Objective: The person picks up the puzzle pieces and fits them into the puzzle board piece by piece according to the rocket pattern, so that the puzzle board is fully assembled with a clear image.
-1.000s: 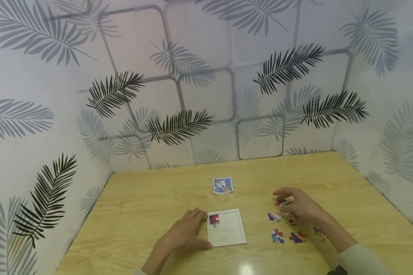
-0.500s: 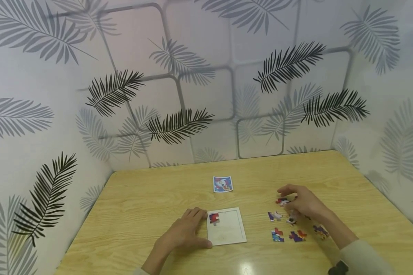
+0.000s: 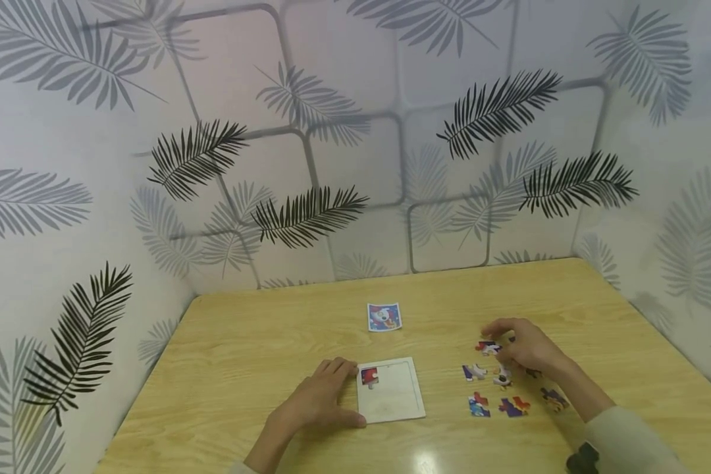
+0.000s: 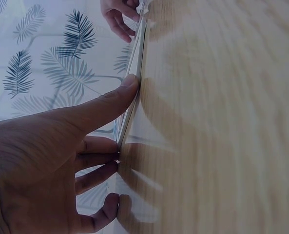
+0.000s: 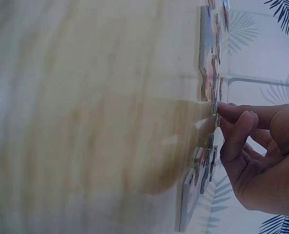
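Touching white board (image 3: 398,403) with left hand (image 3: 320,399), fingers extended; right hand (image 3: 527,347) at puzzle pieces (image 3: 511,409), grip unclear.

Two hands (image 3: 321,398) (image 3: 530,347), one tray (image 3: 398,398), one picture card (image 3: 384,317), one fitted puzzle piece (image 3: 370,376), at least six loose pieces (image 3: 514,406)

Indoors, a wood-grain worktop (image 3: 261,336) stands against walls (image 3: 355,164) patterned with feathery leaves, the exact kind of room unclear.
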`<action>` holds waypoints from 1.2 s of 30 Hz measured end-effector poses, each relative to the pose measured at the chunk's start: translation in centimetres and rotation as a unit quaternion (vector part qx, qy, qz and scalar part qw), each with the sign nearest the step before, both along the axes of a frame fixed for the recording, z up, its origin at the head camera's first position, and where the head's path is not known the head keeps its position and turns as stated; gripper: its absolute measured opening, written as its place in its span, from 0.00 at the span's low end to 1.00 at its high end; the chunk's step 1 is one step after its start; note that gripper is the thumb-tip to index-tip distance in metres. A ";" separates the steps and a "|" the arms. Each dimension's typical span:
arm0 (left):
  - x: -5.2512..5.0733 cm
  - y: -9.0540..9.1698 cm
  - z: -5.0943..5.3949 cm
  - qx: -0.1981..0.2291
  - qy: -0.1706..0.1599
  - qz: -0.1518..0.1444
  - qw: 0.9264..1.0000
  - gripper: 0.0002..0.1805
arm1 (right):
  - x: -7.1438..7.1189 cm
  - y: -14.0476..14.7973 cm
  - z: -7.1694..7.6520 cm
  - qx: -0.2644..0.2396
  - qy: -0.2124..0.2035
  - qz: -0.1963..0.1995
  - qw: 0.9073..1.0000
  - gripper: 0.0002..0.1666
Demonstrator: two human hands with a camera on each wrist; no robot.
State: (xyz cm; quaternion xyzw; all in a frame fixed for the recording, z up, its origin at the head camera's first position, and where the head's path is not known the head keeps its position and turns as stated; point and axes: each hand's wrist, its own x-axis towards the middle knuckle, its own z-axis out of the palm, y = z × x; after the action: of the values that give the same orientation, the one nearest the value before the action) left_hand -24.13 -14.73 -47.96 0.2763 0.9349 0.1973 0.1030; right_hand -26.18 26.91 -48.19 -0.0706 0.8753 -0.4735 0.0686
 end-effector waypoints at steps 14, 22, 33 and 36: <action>0.1 0.0 0.2 0.005 0.004 -0.002 1.000 0.49 | -0.1 -0.3 0.2 0.029 0.022 -0.003 0.999 0.23; 0.2 0.1 0.2 0.007 -0.005 0.001 1.000 0.48 | 0.0 -0.3 0.2 0.042 0.023 -0.005 0.999 0.19; 0.0 0.1 0.1 -0.004 0.004 0.000 1.000 0.49 | -0.2 -0.4 0.6 0.023 0.031 0.016 0.999 0.20; -0.1 0.1 0.1 -0.005 0.003 0.000 1.000 0.50 | -0.4 -0.5 0.9 0.014 0.021 0.013 1.000 0.20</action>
State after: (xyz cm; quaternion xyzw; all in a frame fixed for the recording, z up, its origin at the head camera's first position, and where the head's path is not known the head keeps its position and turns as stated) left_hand -24.19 -14.63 -47.86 0.2762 0.9362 0.1921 0.1011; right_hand -26.56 26.36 -47.30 -0.0909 0.8820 -0.4588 0.0574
